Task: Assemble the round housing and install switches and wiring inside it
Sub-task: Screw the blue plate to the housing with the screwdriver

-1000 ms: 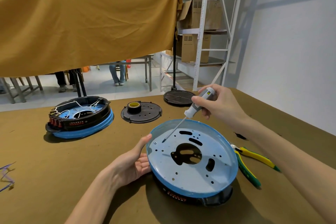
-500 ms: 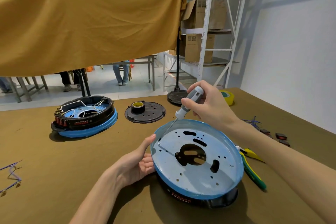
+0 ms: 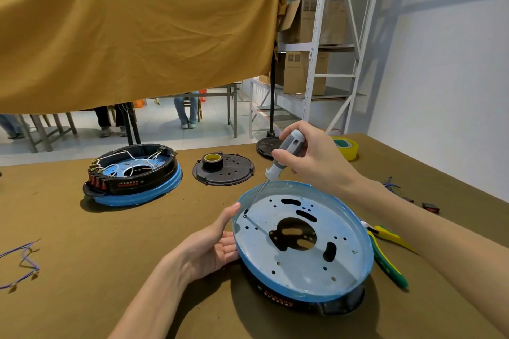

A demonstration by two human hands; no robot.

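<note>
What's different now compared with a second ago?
The screwdriver tip has come down onto a hole near the plate's left edge. The right hand still grips the handle; the left hand still steadies the blue housing rim.

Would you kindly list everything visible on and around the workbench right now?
Round housing: 1, blue and black, near centre.
Wired housing: 1, blue and black, far left.
Black disc: 1, far centre.
Black tape roll: 1, on that disc.
Yellow tape roll: 1, far right.
Pliers: 1, green and yellow, right of the round housing.
Purple wires: left edge.
Screwdriver: 1, grey, tip on the plate.
Cloth: 1, mustard, overhead.
Shelving: holds cardboard boxes.
Left hand: steadies the round housing's rim.
Right hand: holds the screwdriver.
</note>
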